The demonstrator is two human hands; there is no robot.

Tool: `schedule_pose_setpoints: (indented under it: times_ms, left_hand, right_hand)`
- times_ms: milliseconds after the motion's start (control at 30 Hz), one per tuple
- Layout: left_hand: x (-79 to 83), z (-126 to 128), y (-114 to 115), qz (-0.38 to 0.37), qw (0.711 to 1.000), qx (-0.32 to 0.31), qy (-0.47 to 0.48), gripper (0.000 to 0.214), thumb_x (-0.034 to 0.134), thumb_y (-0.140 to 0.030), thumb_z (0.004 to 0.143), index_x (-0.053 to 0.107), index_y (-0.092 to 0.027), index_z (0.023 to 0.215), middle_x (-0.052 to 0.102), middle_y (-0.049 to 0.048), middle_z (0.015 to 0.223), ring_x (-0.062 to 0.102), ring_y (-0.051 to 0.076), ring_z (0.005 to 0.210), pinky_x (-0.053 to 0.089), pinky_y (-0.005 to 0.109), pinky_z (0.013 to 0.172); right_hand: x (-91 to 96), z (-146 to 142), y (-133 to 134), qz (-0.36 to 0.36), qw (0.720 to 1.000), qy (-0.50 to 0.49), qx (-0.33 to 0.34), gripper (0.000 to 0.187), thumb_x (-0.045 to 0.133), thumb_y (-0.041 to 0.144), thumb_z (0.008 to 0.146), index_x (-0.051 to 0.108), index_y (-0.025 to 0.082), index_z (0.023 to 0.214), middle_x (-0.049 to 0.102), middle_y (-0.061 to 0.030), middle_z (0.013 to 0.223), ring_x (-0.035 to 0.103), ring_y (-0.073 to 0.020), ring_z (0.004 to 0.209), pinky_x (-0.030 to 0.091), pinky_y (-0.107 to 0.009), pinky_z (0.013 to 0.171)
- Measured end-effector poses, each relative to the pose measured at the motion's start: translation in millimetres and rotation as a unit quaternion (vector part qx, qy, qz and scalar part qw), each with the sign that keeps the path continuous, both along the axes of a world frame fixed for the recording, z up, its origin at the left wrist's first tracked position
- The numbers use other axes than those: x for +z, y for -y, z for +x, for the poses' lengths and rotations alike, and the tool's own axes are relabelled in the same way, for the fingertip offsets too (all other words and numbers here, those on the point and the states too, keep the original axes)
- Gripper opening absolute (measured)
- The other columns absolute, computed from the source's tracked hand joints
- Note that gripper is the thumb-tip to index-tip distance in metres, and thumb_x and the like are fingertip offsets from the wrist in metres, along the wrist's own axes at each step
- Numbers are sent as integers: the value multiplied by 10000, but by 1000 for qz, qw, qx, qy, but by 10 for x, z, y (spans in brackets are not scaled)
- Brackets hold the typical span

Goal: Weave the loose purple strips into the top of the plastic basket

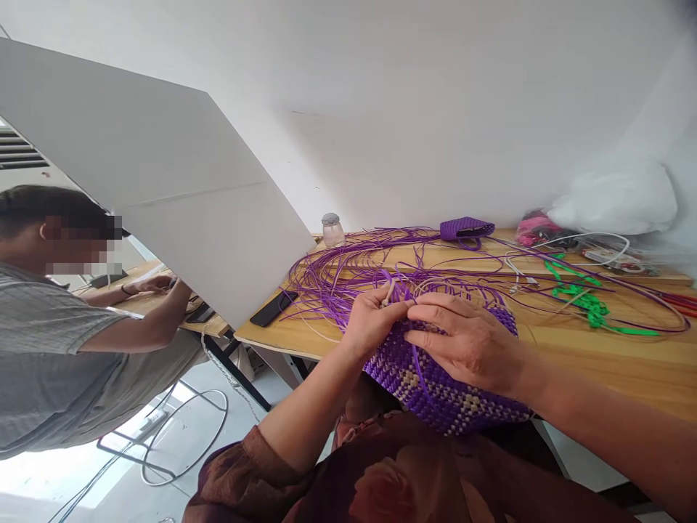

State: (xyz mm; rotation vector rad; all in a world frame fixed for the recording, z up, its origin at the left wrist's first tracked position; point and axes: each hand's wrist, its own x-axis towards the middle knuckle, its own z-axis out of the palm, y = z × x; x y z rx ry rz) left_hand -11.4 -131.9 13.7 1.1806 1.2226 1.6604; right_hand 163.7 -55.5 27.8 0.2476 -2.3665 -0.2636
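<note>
A half-woven purple basket (443, 396) with cream flower-like spots rests at the table's front edge, against my body. Long loose purple strips (327, 272), with some cream ones among them, fan out from its upper edge across the table. My left hand (373, 316) is closed at that edge, thumb and fingers pinching a strip. Close beside it, my right hand (462, 338) pinches at the same spot, its other fingers lying over the weave. The fingertips nearly meet, and exactly which strip each one grips is partly hidden.
On the wooden table (615, 359) lie a black phone (274, 309), a lidded jar (332, 231), a small purple woven piece (467, 228), green strips (591, 305), a white cable (566, 240) and a white plastic bag (621, 196). Left of a white partition (163, 160), another person (70, 341) sits working.
</note>
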Motion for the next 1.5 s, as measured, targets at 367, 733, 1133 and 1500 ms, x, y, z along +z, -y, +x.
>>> schedule_pose_setpoints:
  times_ms: [367, 733, 1133, 1500]
  left_hand:
    - [-6, 26, 1, -5, 1000, -8, 18, 296, 795, -418, 734, 760, -182, 909, 670, -4, 777, 534, 107, 662, 403, 231, 662]
    - [64, 96, 33, -26, 999, 17, 41, 262, 845, -347, 650, 761, -158, 811, 685, 8, 746, 560, 114, 624, 428, 255, 656]
    - [42, 64, 25, 1, 1000, 1, -11, 256, 808, -368, 688, 672, -153, 715, 573, -35, 647, 444, 73, 567, 346, 222, 576]
    - [29, 47, 37, 9, 998, 13, -54, 254, 792, -378, 730, 738, -153, 836, 625, -8, 727, 497, 100, 637, 395, 246, 660]
  right_hand:
    - [270, -227, -216, -526, 842, -43, -117, 239, 723, 424, 807, 716, 185, 799, 684, -9, 712, 588, -146, 638, 455, -274, 594]
    - [237, -119, -345, -505, 849, 29, -150, 230, 680, 432, 834, 741, 212, 858, 737, -27, 807, 654, -181, 715, 481, -307, 654]
    - [503, 280, 128, -387, 915, 115, -28, 158, 582, 340, 936, 665, 244, 841, 730, -37, 1054, 669, -201, 899, 535, -325, 768]
    - [328, -107, -224, -578, 808, 72, -93, 182, 701, 361, 818, 682, 186, 864, 678, -4, 635, 616, -139, 554, 497, -271, 542]
